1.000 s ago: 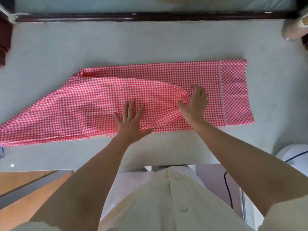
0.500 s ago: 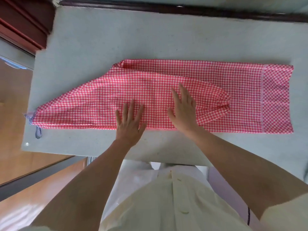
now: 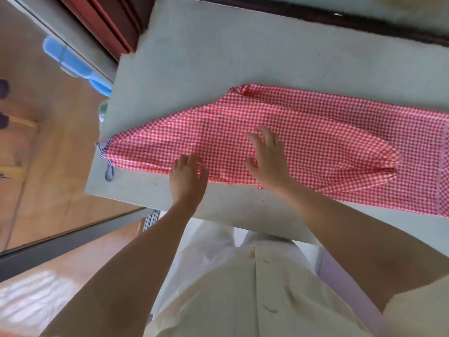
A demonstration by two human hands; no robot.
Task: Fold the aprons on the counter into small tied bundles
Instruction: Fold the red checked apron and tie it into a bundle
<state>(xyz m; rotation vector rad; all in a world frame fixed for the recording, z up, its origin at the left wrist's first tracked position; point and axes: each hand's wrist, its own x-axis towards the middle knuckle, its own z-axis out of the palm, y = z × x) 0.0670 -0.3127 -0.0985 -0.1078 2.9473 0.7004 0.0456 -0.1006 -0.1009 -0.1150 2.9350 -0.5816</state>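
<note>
A red-and-white checked apron (image 3: 315,147) lies folded lengthwise into a long strip across the grey counter (image 3: 243,57). Its narrow end points left, where a dark striped tie (image 3: 108,166) hangs at the counter's edge. My left hand (image 3: 188,176) lies flat with fingers spread at the strip's near edge. To its right, my right hand (image 3: 267,156) is spread flat over the middle of the cloth. Neither hand grips anything. The apron's right end runs out of the frame.
The counter ends at the left, with a wooden floor (image 3: 48,154) below. A blue object (image 3: 75,66) lies beside a dark red frame (image 3: 104,23) at the far left. A dark ledge (image 3: 340,20) borders the counter's far side.
My view has swung left, so the apron's narrow tied end now shows. Both hands have slid left along the strip, the right hand coming off the gathered pocket end.
</note>
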